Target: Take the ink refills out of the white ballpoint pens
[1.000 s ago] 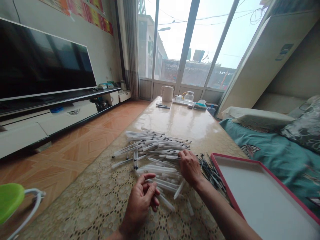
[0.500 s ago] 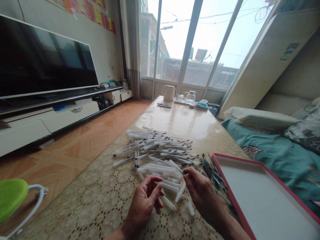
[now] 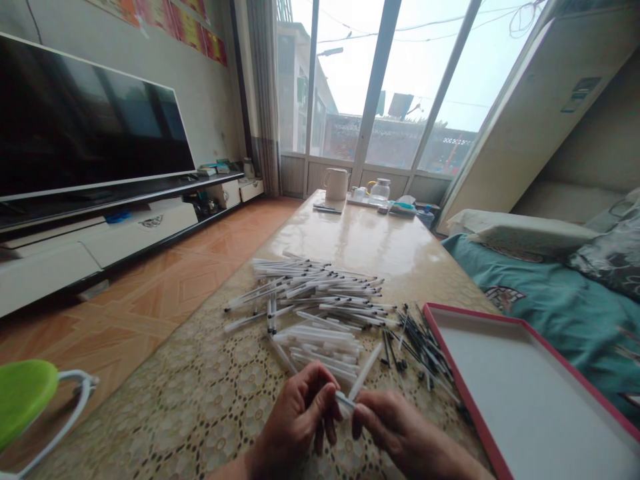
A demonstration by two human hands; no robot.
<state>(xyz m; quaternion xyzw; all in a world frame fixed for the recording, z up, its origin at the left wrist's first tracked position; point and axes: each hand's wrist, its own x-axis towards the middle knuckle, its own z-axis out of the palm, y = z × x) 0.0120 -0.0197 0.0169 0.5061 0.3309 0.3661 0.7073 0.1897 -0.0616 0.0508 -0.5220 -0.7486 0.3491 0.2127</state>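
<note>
My left hand (image 3: 306,412) is closed, pinching one end of a short length of a whitish translucent pen barrel (image 3: 345,403) between thumb and fingers. My right hand (image 3: 395,423) closes on the barrel's other end, so the two hands meet low in the middle of the view. Fingers cover most of the piece, and its tip is hidden. Just beyond the hands lie loose white pen barrels (image 3: 320,343), one of them slanting up by the right fingers. Farther back spreads a heap of pens with dark tips (image 3: 325,287). Thin black refills (image 3: 423,343) lie right of them.
A shallow red-edged box lid (image 3: 540,380) with a white inside lies at the right. At the table's (image 3: 200,400) far end stand a beige jug (image 3: 336,184) and a glass pot (image 3: 381,191). A green stool (image 3: 27,400) is on the left, a teal-covered bed (image 3: 550,293) on the right.
My right hand has moved from beside the loose barrels down and left to meet my left hand. Both hands now grip one barrel, and the black refills show more fully.
</note>
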